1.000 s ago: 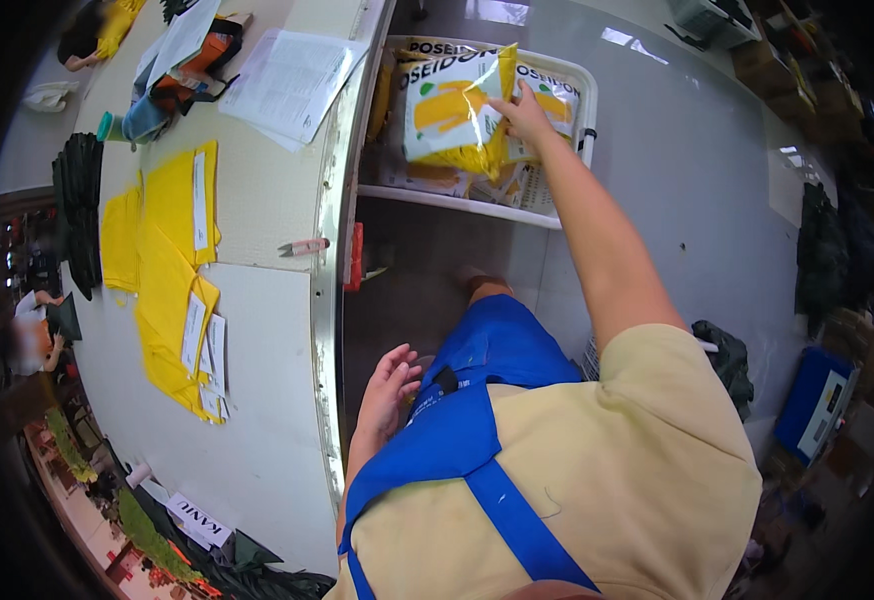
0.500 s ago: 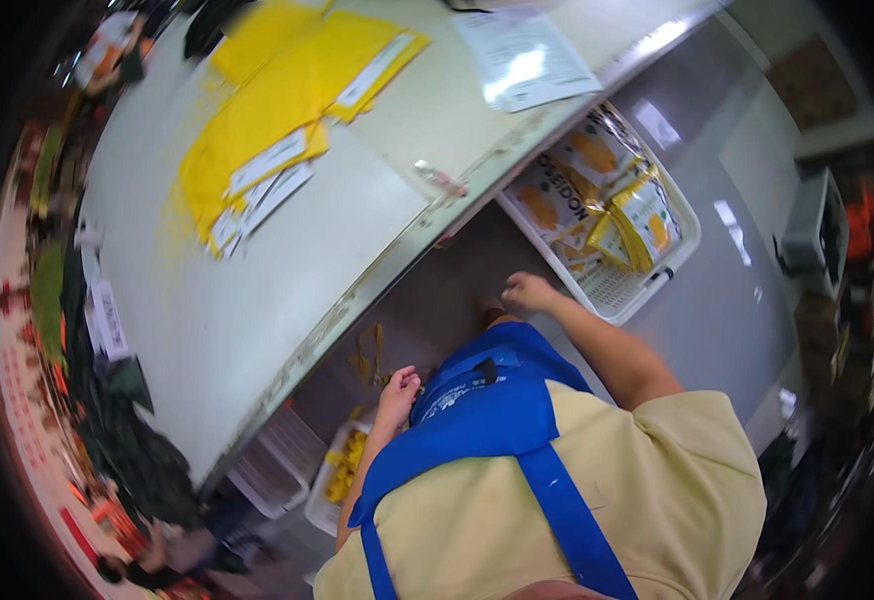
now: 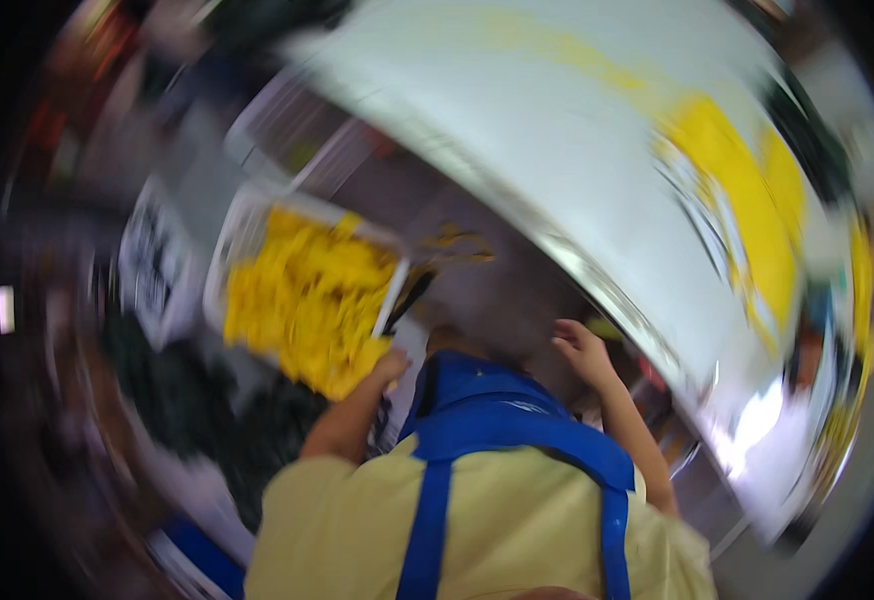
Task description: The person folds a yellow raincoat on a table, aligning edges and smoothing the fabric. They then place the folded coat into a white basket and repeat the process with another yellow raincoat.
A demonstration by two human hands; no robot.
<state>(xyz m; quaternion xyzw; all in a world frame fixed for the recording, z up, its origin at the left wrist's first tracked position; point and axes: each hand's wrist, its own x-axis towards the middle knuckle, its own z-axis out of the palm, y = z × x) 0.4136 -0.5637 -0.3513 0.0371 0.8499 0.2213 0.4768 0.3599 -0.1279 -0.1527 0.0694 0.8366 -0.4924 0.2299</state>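
To the left on the floor is a white plastic basket (image 3: 219, 262), heaped with crumpled yellow pieces (image 3: 302, 300) too blurred for their kind to show. My left hand (image 3: 389, 366) is at the basket's near right corner, right beside the yellow pieces. Its fingers are smeared, and whether it touches them cannot be made out. My right hand (image 3: 583, 352) hangs in the air by the table's edge, fingers slightly apart and nothing in them. Across the white table (image 3: 517, 120), flat yellow sheets or bags (image 3: 742, 195) with white strips lie in a stack at the far right.
Behind the heaped basket stands another pale crate (image 3: 292, 130). A white bag with dark print (image 3: 155, 265) is left of it. Dark cloth (image 3: 187, 400) lies at the lower left. Yellow-brown scraps (image 3: 462, 242) are on the floor under the table.
My view and body have turned left, so the heaped basket comes into full view and the basket of printed packets is out of sight. My left hand is now beside the yellow pieces.
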